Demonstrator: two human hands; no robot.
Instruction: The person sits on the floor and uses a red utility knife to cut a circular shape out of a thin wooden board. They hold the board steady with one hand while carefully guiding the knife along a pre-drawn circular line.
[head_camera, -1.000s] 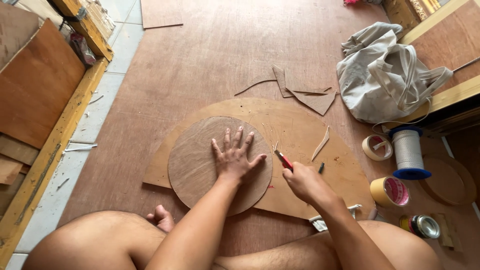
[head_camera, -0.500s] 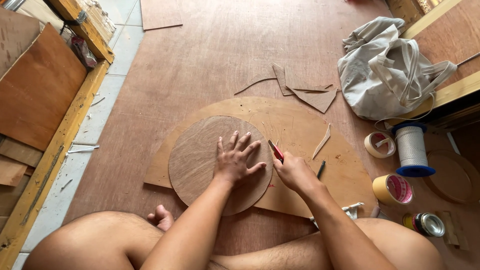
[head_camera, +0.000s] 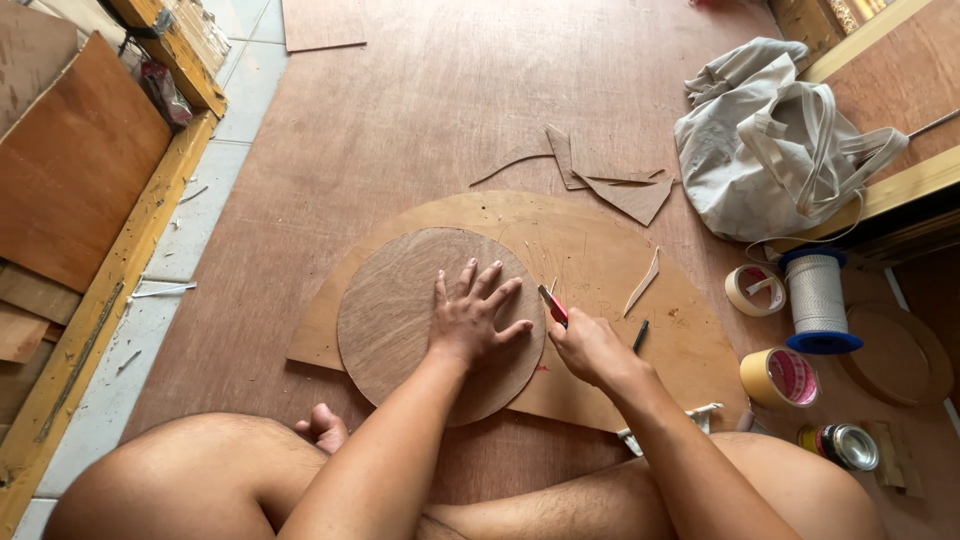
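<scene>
The left hand (head_camera: 470, 325) lies flat with fingers spread, its grip open, pressing on the right part of a round wooden disc (head_camera: 400, 310). The right hand (head_camera: 592, 348) has its grip closed around a red utility knife (head_camera: 553, 305), whose tip meets the disc's right edge, just beside the left fingertips. Under both lies a larger plywood offcut (head_camera: 600, 260) on the floor. Right of the knife grip stand a white cord spool (head_camera: 818, 298), two tape rolls (head_camera: 778, 378) and a small tin (head_camera: 848, 446); what the tin holds cannot be told.
</scene>
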